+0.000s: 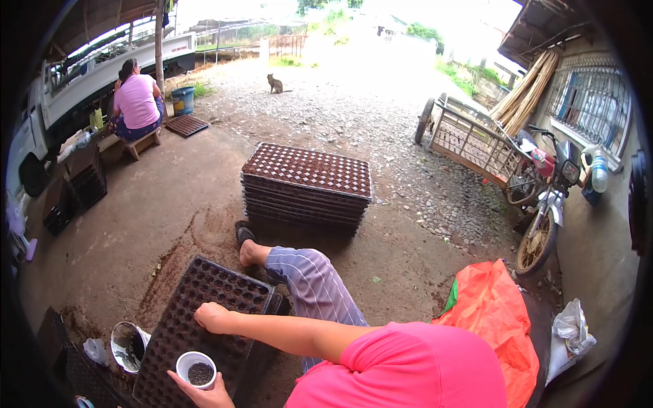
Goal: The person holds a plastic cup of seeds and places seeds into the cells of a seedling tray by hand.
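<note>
A white cup holding small dark grains is in my left hand, whose fingers wrap its lower side. My right hand is closed in a pinch just over the black seedling tray. What its fingertips hold, if anything, is too small to make out. The tray has rows of round cells with dark soil in them. It lies on top of other trays beside my bent leg, and the cup is above its near end.
A stack of soil-filled trays stands ahead. Left of my tray is a stained white bucket. An orange sack lies at right, near a motorcycle with a sidecar. Farther off are a seated person and a cat.
</note>
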A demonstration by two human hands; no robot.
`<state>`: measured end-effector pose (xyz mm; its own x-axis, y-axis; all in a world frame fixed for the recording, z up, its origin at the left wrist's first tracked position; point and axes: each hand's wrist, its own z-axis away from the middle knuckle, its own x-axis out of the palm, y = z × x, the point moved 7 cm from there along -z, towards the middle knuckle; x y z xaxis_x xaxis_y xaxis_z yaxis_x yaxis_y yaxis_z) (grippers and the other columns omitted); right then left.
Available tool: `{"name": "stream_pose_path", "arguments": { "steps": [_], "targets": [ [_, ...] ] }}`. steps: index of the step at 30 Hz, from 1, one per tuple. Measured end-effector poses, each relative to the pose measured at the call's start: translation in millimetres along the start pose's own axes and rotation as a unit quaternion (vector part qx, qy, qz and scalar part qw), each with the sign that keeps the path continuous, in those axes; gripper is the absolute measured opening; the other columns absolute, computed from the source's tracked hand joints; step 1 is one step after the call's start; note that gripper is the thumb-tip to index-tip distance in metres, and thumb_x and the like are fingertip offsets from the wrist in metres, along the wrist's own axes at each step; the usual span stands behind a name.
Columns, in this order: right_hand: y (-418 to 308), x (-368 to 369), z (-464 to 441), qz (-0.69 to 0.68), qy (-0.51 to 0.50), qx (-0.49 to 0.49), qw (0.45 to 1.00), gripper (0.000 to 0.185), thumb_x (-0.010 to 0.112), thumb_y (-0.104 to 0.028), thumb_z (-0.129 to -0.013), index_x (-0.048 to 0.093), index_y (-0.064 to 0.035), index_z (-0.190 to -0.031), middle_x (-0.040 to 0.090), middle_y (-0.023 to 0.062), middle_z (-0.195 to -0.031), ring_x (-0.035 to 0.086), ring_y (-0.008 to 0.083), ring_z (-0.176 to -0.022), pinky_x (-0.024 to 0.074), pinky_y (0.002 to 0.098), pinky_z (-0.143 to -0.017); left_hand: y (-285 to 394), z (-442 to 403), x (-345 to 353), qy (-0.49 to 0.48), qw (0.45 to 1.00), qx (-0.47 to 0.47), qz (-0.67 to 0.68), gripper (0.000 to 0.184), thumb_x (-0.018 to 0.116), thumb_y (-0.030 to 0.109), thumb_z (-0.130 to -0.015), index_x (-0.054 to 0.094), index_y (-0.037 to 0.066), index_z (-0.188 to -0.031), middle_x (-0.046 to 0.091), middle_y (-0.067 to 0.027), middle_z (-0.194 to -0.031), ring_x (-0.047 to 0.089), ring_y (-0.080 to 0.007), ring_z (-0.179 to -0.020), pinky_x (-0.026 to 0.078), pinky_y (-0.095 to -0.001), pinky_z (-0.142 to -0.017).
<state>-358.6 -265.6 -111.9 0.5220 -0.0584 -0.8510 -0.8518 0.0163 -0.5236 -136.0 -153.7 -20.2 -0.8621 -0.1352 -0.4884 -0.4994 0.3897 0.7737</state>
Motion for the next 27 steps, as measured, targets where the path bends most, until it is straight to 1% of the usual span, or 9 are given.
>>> {"name": "stream_pose_path", "arguments": {
  "steps": [1,4,7,10,13,17,19,25,27],
  "targets": [
    [-1,0,0,0.0,0.0,0.0,1.0,0.005,0.069,-0.005,-0.067,0.073,-0.0061,-0.07,0.072,0.0192,-0.078,0.073,0.0378,-0.078,0.0588,0.0449,-0.071,17,-2,-5,-0.009,0.996,0.064,-0.064,0.12,0.098,0.027,-0.063,0.029,-0.008,-0.155,0.043,-0.0351,-0.149,0.045,-0.0461,-0.139,0.038,-0.05,-0.116],
    [2,3,-1,0.004,0.013,-0.005,1.0,0.005,0.069,-0.005,-0.067,0.073,-0.0064,-0.07,0.072,0.0193,-0.078,0.073,0.0383,-0.078,0.0586,0.0451,-0.07,18,-1,-8,-0.013,0.996,0.055,-0.07,0.119,0.098,0.025,-0.063,0.03,-0.008,-0.155,0.045,-0.0346,-0.148,0.046,-0.0455,-0.138,0.038,-0.0497,-0.116],
    [3,6,-1,0.001,-0.024,-0.003,1.0,0.006,0.067,-0.003,-0.069,0.068,-0.0081,-0.073,0.071,0.017,-0.078,0.071,0.0383,-0.079,0.0569,0.0461,-0.069,20,-1,-11,-0.018,0.997,0.036,-0.071,0.118,0.097,0.025,-0.064,0.03,-0.007,-0.155,0.047,-0.034,-0.147,0.048,-0.0448,-0.137,0.039,-0.0491,-0.115],
    [2,3,-2,-0.008,-0.004,-0.025,1.0,0.006,0.067,-0.003,-0.07,0.068,-0.0082,-0.073,0.071,0.0163,-0.078,0.071,0.0378,-0.079,0.0571,0.0457,-0.069,19,-1,-8,-0.011,0.997,0.039,-0.07,0.119,0.098,0.025,-0.063,0.03,-0.006,-0.156,0.049,-0.0333,-0.145,0.05,-0.0451,-0.134,0.041,-0.0492,-0.113],
    [-3,-4,2,-0.022,-0.014,0.002,1.0,0.006,0.067,-0.003,-0.071,0.068,-0.0081,-0.073,0.071,0.0159,-0.077,0.071,0.0376,-0.079,0.057,0.0456,-0.069,20,-4,-5,-0.012,0.997,0.031,-0.067,0.119,0.098,0.025,-0.063,0.029,-0.006,-0.156,0.05,-0.0333,-0.144,0.051,-0.0456,-0.133,0.042,-0.0496,-0.112],
    [2,-1,0,-0.038,-0.011,0.0,0.999,0.006,0.067,-0.003,-0.07,0.068,-0.0082,-0.073,0.071,0.0159,-0.077,0.071,0.0377,-0.078,0.0566,0.0462,-0.069,20,-6,-2,-0.01,0.996,0.039,-0.074,0.119,0.098,0.024,-0.063,0.029,-0.007,-0.155,0.048,-0.0338,-0.145,0.05,-0.0448,-0.134,0.041,-0.0491,-0.113],
    [2,5,-2,0.002,-0.015,-0.007,1.0,0.006,0.067,-0.004,-0.07,0.068,-0.0084,-0.073,0.071,0.0161,-0.078,0.071,0.0377,-0.079,0.0568,0.046,-0.069,21,-5,-5,0.005,0.997,0.049,-0.065,0.119,0.098,0.025,-0.063,0.03,-0.008,-0.155,0.046,-0.034,-0.147,0.048,-0.0442,-0.137,0.04,-0.0488,-0.115],
    [0,2,1,-0.004,-0.011,0.003,1.0,0.006,0.068,-0.004,-0.069,0.069,-0.0086,-0.072,0.072,0.0163,-0.077,0.072,0.0371,-0.078,0.0572,0.0452,-0.069,12,0,-2,0.001,0.995,0.076,-0.064,0.12,0.099,0.026,-0.062,0.03,-0.009,-0.153,0.041,-0.0355,-0.15,0.043,-0.046,-0.14,0.036,-0.0502,-0.117],
    [0,1,0,0.017,0.0,-0.007,1.0,0.004,0.07,-0.008,-0.069,0.074,-0.0096,-0.071,0.074,0.0152,-0.078,0.074,0.0335,-0.076,0.0592,0.0423,-0.068,12,-1,-2,-0.005,0.997,0.054,-0.058,0.121,0.099,0.026,-0.061,0.03,-0.009,-0.154,0.042,-0.0357,-0.15,0.043,-0.0462,-0.14,0.037,-0.0503,-0.117]
  ]
}}
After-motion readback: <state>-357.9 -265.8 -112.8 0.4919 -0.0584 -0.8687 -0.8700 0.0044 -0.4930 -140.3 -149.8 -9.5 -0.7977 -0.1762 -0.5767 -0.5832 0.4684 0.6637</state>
